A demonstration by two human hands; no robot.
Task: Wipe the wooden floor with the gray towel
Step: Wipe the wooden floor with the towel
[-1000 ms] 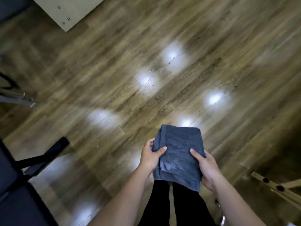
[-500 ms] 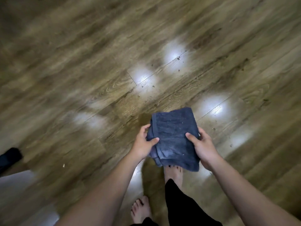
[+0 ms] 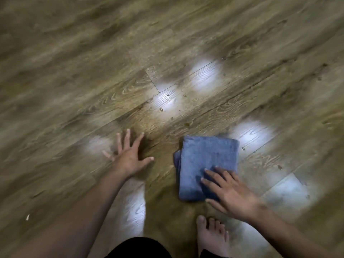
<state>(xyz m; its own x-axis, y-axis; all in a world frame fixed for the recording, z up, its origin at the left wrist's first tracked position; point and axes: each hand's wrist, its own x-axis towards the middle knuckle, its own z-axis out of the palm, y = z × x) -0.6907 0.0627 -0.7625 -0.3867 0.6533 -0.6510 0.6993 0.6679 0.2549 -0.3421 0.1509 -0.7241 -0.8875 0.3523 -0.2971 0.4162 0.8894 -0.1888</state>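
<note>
A folded gray towel [image 3: 207,164] is pressed flat on the wooden floor [image 3: 93,81] by the straight fingers of the right hand [image 3: 229,190] at its near right corner; droplets [image 3: 168,107] lie just beyond its far edge. The left hand [image 3: 130,155] is spread wide on bare boards, left of the towel.

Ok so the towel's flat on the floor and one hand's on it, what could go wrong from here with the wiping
1. The right hand presses only the near corner of the folded gray towel, so its loose layers at the left edge may bunch or unfold during a stroke.
2. Small droplets lie beyond the towel on the wooden floor; short strokes could miss or smear them.
3. The left hand is braced flat on glossy boards, and a bare foot stands close by; either might slip on wet patches.
</note>
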